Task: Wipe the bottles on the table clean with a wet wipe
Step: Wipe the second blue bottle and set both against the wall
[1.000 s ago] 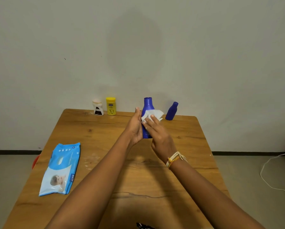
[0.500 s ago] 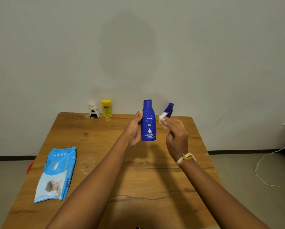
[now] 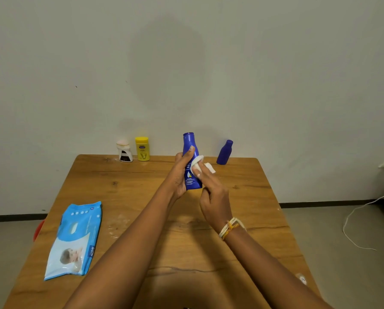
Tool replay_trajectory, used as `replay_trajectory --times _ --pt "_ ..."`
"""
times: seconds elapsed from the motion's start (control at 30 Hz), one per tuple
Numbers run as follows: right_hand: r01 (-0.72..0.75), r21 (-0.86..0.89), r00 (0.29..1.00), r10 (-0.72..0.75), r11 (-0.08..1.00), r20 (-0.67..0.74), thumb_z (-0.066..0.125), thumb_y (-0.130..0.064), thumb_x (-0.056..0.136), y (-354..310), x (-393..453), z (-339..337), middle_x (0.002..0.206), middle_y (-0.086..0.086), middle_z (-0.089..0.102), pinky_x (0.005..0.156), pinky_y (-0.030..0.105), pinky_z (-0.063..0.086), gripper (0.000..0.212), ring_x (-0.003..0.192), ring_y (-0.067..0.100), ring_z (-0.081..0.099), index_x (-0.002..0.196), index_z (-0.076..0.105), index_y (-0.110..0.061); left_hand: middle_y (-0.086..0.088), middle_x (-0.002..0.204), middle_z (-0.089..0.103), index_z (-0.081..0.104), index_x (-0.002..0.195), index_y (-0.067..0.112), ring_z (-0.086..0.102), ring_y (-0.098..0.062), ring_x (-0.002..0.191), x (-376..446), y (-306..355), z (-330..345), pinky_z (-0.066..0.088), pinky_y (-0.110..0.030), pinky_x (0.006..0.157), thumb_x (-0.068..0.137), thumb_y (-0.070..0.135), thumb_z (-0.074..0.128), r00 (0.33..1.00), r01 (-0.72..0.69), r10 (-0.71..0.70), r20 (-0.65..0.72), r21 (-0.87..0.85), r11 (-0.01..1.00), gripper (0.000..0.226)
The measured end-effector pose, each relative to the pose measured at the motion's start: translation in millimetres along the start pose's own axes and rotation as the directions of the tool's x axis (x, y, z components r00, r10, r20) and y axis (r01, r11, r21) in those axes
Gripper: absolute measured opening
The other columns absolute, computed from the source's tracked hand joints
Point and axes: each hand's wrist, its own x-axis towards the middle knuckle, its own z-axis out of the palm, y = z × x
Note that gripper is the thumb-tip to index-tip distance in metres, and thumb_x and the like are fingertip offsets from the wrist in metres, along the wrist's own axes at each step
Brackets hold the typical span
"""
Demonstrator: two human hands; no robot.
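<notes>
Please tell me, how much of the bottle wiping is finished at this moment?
Done: nothing visibly finished. In hand: the left hand holds the big blue bottle; the right hand presses a wet wipe on it. Left: small blue bottle, yellow bottle and white bottle, untouched by the wall.

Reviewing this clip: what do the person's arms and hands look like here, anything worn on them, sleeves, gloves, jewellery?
Both forearms are bare as far as the frame shows: no sleeves and no gloves. The right hand has a bundle of thin cream and yellow-orange threads wound around its wrist. The left hand shows no band, watch or ring in this view. Fingernails look short and unpainted, though they are small in the picture.
</notes>
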Motion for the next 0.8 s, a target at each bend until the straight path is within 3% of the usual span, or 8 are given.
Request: replay_trajectory --times 0.07,0.2,0.33,0.4,0.47,0.57,0.67,0.8 --pt "0.041 -0.035 0.999 -0.041 0.999 0.008 0.046 0.012 0.081 -3 -17 3 0.138 0.008 0.052 0.097 0.035 0.051 0.053 0.128 0.018 0.049 0.13 0.055 -0.008 -0.004 0.078 0.062 0.044 0.109 0.015 0.064 -0.016 0.065 2 -1 -5 0.055 -0.034 0.062 0.082 0.041 0.067 1.0 -0.001 0.001 -0.025 0.003 1.0 0.044" --pt "0.097 -0.008 0.995 -0.097 0.995 -0.013 0.042 -0.001 0.082 0 -21 -4 0.122 0.009 0.064 0.093 0.036 0.053 0.04 0.118 0.012 0.058 0.114 0.067 -0.005 -0.01 0.083 0.058 0.043 0.108 0.014 0.061 -0.016 0.064 3 -5 -12 0.055 -0.03 0.06 0.081 0.039 0.068 0.999 -0.036 0.036 -0.011 0.007 0.999 0.045" --pt "-0.065 0.138 0.978 0.091 0.988 -0.189 0.045 0.004 0.087 -3 22 -13 0.116 0.004 0.066 0.091 0.031 0.054 0.036 0.11 0.009 0.061 0.114 0.066 -0.005 -0.012 0.088 0.064 0.05 0.117 0.005 0.065 -0.023 0.072 2 -5 -12 0.057 -0.037 0.064 0.085 0.037 0.065 1.0 0.0 0.0 -0.011 -0.02 1.0 0.048" --pt "-0.159 0.208 0.969 0.194 0.965 -0.156 0.047 0.009 0.089 -7 47 -12 0.122 0.006 0.063 0.094 0.031 0.053 0.039 0.114 0.013 0.059 0.121 0.063 -0.007 -0.011 0.092 0.068 0.053 0.119 0.006 0.069 -0.025 0.078 1 -2 -6 0.058 -0.037 0.064 0.088 0.035 0.06 1.0 0.001 -0.001 0.013 -0.04 0.999 0.043" --pt "-0.185 0.221 0.978 0.201 0.958 -0.051 0.05 0.007 0.09 -9 61 -6 0.13 0.007 0.059 0.096 0.029 0.051 0.041 0.119 0.014 0.056 0.126 0.059 -0.009 -0.009 0.086 0.071 0.057 0.113 0.007 0.071 -0.02 0.075 1 1 -2 0.058 -0.033 0.062 0.092 0.032 0.054 0.999 -0.004 0.008 0.051 -0.078 0.997 0.033" --pt "-0.168 0.172 0.986 0.162 0.971 0.049 0.051 0.006 0.09 -10 53 7 0.139 0.003 0.051 0.102 0.024 0.045 0.046 0.127 0.014 0.049 0.133 0.053 -0.011 -0.012 0.092 0.07 0.061 0.111 0.007 0.068 -0.021 0.084 1 7 1 0.056 -0.035 0.079 0.092 0.036 0.053 0.999 -0.001 0.01 0.053 -0.167 0.986 0.036" --pt "-0.128 0.101 0.991 0.125 0.987 0.037 0.046 0.007 0.087 -12 19 20 0.14 0.004 0.05 0.104 0.024 0.043 0.051 0.13 0.013 0.045 0.135 0.051 -0.009 -0.017 0.118 0.063 0.058 0.117 0.01 0.062 -0.031 0.104 8 11 -4 0.047 -0.047 0.094 0.094 0.044 0.047 1.0 0.015 -0.012 0.018 -0.186 0.982 0.043" --pt "-0.05 -0.005 0.999 0.05 0.999 0.015 0.04 0.003 0.084 -3 -16 20 0.129 0.008 0.06 0.101 0.015 0.042 0.048 0.125 0.009 0.05 0.127 0.059 -0.008 -0.017 0.126 0.061 0.045 0.133 0.008 0.062 -0.034 0.111 11 13 -14 0.05 -0.053 0.091 0.093 0.044 0.05 1.0 -0.018 0.018 0.006 -0.069 0.997 0.054"
